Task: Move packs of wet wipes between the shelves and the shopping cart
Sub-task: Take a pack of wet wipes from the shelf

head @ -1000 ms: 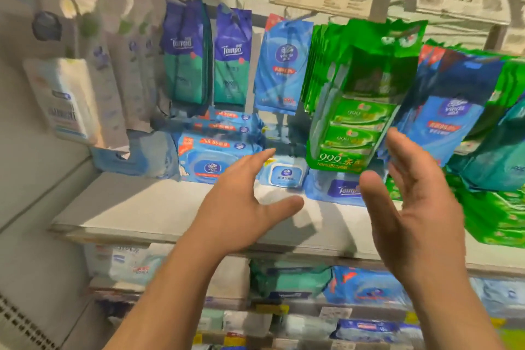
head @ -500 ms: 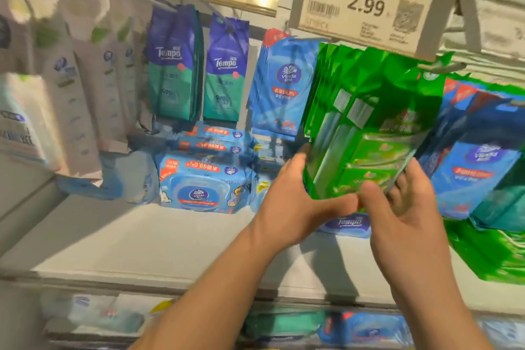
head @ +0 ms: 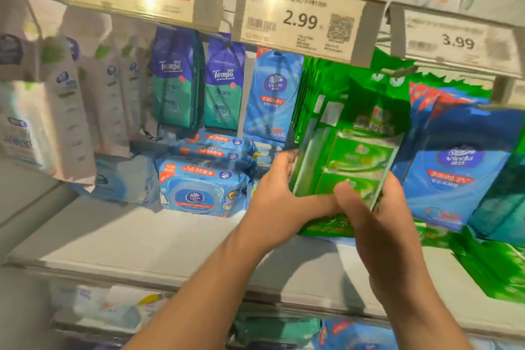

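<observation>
Curled from both sides round the front green pack (head: 352, 159): left hand (head: 279, 202) on its left edge, right hand (head: 377, 216) on the lower right, thumbs on the face. Hung from the hook (head: 397, 71) under the 2.99 tag (head: 301, 21), above the shelf (head: 159, 239). Judged early: gripped, not yet unhooked; cart unseen.

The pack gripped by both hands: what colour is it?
Green, seen in the head view: the hanging pack held by left hand and right hand.
</observation>
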`<state>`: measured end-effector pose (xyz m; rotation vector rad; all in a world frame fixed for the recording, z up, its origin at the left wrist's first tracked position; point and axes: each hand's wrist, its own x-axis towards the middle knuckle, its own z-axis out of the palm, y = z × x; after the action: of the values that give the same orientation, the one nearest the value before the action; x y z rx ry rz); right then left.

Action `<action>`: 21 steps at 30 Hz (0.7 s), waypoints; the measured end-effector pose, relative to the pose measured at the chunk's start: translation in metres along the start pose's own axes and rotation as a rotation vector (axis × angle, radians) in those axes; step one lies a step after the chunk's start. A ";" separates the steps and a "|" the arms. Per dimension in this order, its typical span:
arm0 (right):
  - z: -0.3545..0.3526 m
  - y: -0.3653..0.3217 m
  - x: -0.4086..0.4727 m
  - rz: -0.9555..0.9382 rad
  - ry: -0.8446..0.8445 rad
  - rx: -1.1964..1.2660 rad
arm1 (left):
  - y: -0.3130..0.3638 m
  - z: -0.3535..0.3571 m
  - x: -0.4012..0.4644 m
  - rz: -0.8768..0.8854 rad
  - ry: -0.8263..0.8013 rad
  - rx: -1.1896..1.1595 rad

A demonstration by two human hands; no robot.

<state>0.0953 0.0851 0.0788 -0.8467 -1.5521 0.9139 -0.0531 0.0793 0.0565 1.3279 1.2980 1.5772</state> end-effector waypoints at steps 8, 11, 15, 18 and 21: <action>0.000 -0.009 -0.013 0.079 -0.077 0.350 | 0.026 0.005 -0.045 0.042 0.053 0.004; -0.006 -0.013 -0.022 0.056 -0.074 0.352 | 0.037 0.012 -0.063 0.045 0.088 0.025; -0.016 -0.025 -0.037 0.017 -0.075 0.431 | 0.054 0.024 -0.087 0.046 0.149 0.061; -0.029 -0.025 -0.047 0.023 -0.073 0.489 | 0.067 0.034 -0.108 0.082 0.175 0.144; -0.038 -0.028 -0.061 0.008 -0.120 0.524 | 0.077 0.042 -0.132 0.110 0.204 0.218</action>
<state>0.1404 0.0230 0.0812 -0.4287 -1.3150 1.3202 0.0263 -0.0529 0.0928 1.4191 1.5825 1.7228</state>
